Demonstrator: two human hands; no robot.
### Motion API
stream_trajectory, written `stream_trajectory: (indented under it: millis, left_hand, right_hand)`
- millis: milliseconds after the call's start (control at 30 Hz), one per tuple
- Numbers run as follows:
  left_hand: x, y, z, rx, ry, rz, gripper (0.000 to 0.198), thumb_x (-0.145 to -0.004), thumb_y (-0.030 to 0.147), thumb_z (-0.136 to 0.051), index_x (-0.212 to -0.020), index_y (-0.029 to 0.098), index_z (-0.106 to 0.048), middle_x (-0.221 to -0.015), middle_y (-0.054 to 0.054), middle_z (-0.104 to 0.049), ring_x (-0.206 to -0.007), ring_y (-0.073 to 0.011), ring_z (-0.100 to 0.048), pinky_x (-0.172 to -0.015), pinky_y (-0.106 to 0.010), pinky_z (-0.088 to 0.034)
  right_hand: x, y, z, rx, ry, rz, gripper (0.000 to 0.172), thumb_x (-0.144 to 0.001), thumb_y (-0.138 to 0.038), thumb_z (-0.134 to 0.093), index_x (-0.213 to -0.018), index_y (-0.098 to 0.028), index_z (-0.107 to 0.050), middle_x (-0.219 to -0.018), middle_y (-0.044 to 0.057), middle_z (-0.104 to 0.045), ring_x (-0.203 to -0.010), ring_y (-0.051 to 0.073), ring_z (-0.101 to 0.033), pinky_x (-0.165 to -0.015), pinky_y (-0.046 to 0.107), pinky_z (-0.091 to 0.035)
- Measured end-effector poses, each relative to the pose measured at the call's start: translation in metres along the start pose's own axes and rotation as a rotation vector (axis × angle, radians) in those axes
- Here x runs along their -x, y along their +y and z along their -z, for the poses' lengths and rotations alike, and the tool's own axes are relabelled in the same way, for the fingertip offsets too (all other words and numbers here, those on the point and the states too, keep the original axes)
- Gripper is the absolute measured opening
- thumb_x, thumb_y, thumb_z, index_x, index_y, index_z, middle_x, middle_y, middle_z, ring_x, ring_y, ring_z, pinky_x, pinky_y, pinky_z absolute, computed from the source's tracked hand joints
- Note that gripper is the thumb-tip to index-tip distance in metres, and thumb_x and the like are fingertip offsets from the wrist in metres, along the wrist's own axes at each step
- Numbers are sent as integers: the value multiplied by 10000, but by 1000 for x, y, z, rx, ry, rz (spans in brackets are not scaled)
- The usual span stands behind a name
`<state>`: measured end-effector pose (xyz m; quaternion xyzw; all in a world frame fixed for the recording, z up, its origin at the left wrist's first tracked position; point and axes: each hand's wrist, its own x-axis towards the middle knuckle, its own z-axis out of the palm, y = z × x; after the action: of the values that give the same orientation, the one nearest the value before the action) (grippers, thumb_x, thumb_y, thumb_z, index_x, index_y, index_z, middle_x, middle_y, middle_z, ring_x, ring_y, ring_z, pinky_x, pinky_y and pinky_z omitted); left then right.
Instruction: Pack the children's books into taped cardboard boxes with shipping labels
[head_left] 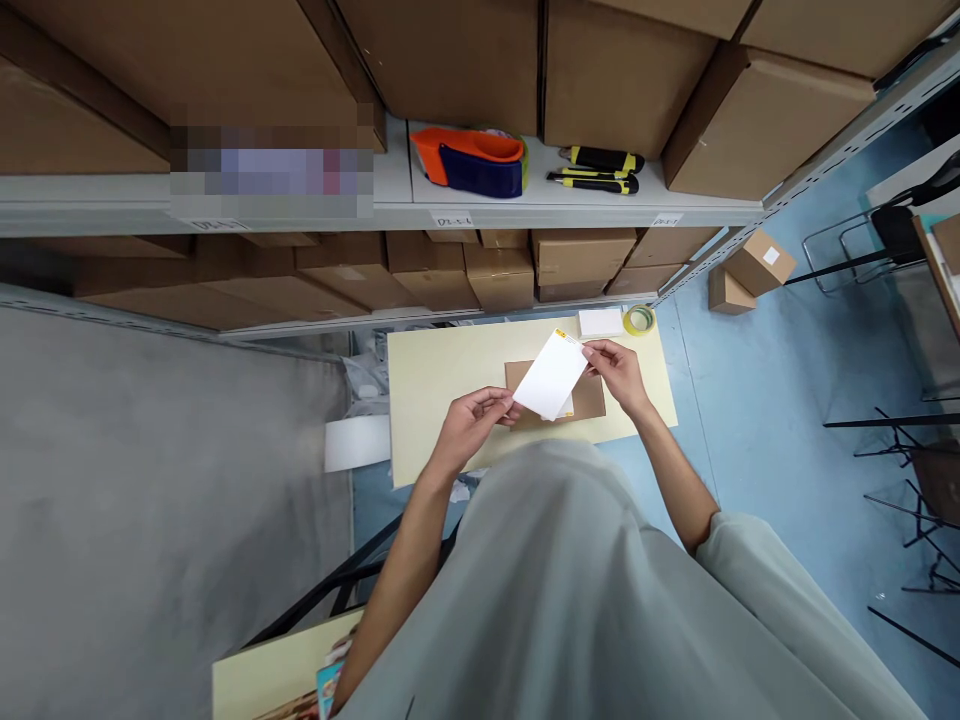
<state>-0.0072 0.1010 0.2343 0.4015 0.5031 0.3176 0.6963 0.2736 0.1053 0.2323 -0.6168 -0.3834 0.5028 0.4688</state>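
Note:
A white paper slip (551,376) with a yellow-orange printed strip along its far edge is stretched between my hands, tilted. My left hand (472,425) pinches its near left corner between thumb and fingers. At the far right corner, my right hand (616,372) grips it the same way. Below the slip, a flat brown cardboard box (594,398) lies on the cream table (435,365), partly covered. Another white piece with a yellow mark (568,409) shows on the box, mostly hidden by the slip.
A white stack of paper (600,323) and a tape roll (639,320) sit at the table's far right. The shelf above holds cardboard boxes (622,80), an orange and blue tape dispenser (476,162) and several yellow-black cutters (600,170). A grey wall (165,480) stands left.

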Motion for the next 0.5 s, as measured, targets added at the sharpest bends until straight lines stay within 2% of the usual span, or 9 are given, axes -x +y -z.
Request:
stream_trajectory:
  millis: [200,367,500]
  left_hand:
    - [0,-1,-3,-8,-6,11,457,-707,606,-938,-838,193,-793,-813,-117,-797,-743,-260,-752,-750,-421,-654]
    - [0,3,-9,-4,-12,17,505,-686,647,-942,-832,192,-778,-792,-112,-783,-736,-263,-752,-764,-429,-656]
    - [-1,-1,-16,-11,-15,7,481,-698,638,-930,-832,204,-770,-782,-82,-777,-728,-245,-739,-768,-417,-655]
  right_hand:
    - [-1,1,1,5,-17,-6,475,-799,-667,-829,-965,-224,-792,-852,22,-760,-720,171,-677,-732,348,-636]
    - [-6,16,1,34,-14,-15,432,-851,-611,-779,-1036,-221,-780,-940,41,-772,-765,184,-692,-781,370,-633]
    - [0,22,-8,274,67,92,341,-857,-519,-796,-1040,-231,-790,-1141,88,-763,-1040,253,-725,-967,424,-610]
